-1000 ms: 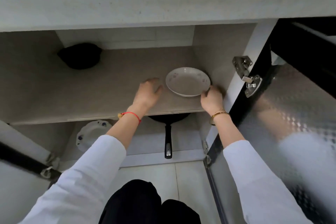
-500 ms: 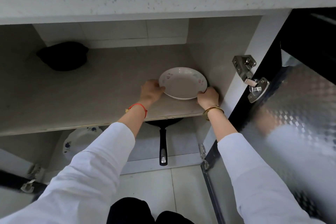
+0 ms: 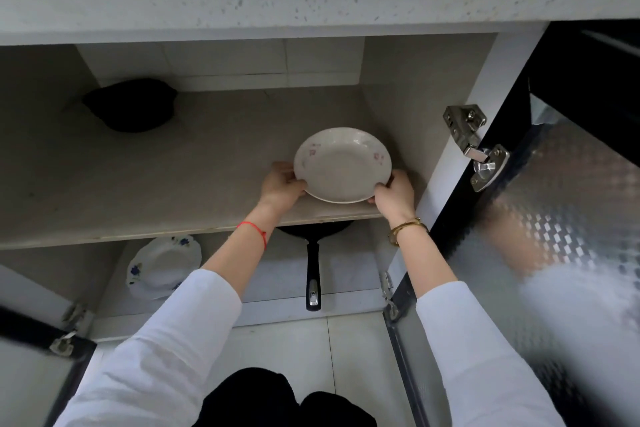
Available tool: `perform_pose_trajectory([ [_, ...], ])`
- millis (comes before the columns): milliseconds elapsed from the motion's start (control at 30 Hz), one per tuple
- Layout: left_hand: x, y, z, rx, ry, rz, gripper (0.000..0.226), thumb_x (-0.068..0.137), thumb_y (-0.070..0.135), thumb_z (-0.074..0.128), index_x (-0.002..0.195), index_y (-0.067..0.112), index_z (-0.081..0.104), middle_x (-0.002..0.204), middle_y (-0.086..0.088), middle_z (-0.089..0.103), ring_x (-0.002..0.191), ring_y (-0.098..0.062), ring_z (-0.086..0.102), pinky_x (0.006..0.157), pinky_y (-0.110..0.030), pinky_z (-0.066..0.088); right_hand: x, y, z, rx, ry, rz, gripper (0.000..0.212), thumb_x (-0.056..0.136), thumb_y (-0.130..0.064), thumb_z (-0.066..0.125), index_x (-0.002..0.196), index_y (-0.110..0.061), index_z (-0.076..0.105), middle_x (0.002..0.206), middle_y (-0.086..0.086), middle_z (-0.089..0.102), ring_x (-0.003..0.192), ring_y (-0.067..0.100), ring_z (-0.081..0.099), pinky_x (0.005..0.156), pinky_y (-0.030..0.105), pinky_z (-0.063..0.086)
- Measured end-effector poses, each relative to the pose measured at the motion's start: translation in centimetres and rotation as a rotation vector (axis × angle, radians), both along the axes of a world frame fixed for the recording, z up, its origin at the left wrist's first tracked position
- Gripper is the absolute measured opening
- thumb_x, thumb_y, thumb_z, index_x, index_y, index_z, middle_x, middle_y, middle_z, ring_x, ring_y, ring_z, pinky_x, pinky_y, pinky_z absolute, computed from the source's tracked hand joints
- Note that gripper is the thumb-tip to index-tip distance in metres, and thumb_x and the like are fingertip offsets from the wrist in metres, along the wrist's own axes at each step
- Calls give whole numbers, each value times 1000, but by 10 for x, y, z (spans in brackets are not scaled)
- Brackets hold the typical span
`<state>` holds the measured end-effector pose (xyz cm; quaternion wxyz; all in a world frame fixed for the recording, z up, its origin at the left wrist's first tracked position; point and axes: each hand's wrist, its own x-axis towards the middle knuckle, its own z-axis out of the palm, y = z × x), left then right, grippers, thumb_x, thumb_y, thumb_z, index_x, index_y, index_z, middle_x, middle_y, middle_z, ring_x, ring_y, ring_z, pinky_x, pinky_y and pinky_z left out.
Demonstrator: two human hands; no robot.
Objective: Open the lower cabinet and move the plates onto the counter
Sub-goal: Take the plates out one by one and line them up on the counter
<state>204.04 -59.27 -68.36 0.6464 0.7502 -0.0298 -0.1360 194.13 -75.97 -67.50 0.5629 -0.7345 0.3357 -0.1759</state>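
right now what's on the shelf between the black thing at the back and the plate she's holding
Nothing: in the head view the shelf is bare between the black thing and the plate.

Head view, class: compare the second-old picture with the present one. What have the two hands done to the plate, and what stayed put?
The left hand closed in and took hold of the white pink-flowered plate; the right hand gripped its other edge. The plate's near rim now seems lifted. The black frying pan, blue-flowered plate and black object stayed put.
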Motion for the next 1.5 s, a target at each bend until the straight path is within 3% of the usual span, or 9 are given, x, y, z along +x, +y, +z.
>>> perform_pose_trajectory([
  [267,-62,77,14,-86,-71,67,46,75,-5,67,112,13,48,106,3,62,95,-8,62,73,-18,51,-52,54,7,39,-121,92,31,87,-1,48,114,-15,45,100,0,57,86,24,64,47,6,44],
  [500,-120,144,22,-99,-80,118,43,76,-2,69,114,11,53,107,-4,71,98,-13,68,67,-9,49,-94,106,9,81,-151,176,31,85,0,49,112,-16,49,101,1,61,80,22,66,50,9,48],
  [600,-142,167,26,-108,-66,161,45,77,2,70,116,14,54,106,0,72,92,-7,69,64,-9,49,-106,126,10,52,-163,217,32,84,-3,49,113,-18,51,104,0,62,87,23,65,68,25,57],
  [667,-153,179,27,-115,-67,194,44,78,3,70,117,14,54,106,1,72,87,-4,68,61,-10,49,-112,137,10,41,-168,250,33,85,-5,49,114,-19,51,105,1,62,88,26,65,74,31,56],
  [867,-162,203,16,-117,-70,246,45,78,1,70,118,14,54,109,1,71,98,-7,68,77,-21,55,-111,158,2,6,-179,320,33,86,-5,50,117,-17,50,106,-1,61,83,20,66,54,8,47],
  [967,-159,212,7,-117,-63,253,46,76,1,72,116,16,55,106,5,72,100,-8,67,85,-28,54,-106,163,-3,-37,-172,326,33,86,-5,50,113,-23,50,103,-9,61,82,8,63,60,11,52],
  [1100,-151,219,7,-100,-20,268,47,75,1,72,115,18,56,107,4,72,100,-9,67,75,-17,53,-96,173,-4,-55,-131,308,35,85,-4,50,111,-26,49,95,-18,61,80,14,64,67,22,54],
  [1267,-156,222,42,-73,100,299,48,75,-7,68,116,12,52,109,-4,71,97,-15,67,73,-18,52,-100,187,24,-22,-19,305,35,86,-1,48,109,-26,45,94,-20,59,77,21,63,62,25,51],
  [1500,-203,240,123,-28,237,319,45,75,-10,65,110,15,53,107,-4,72,99,-24,67,85,-37,55,-141,204,99,54,121,329,36,83,1,49,109,-23,47,98,-16,59,84,1,60,63,7,47],
])
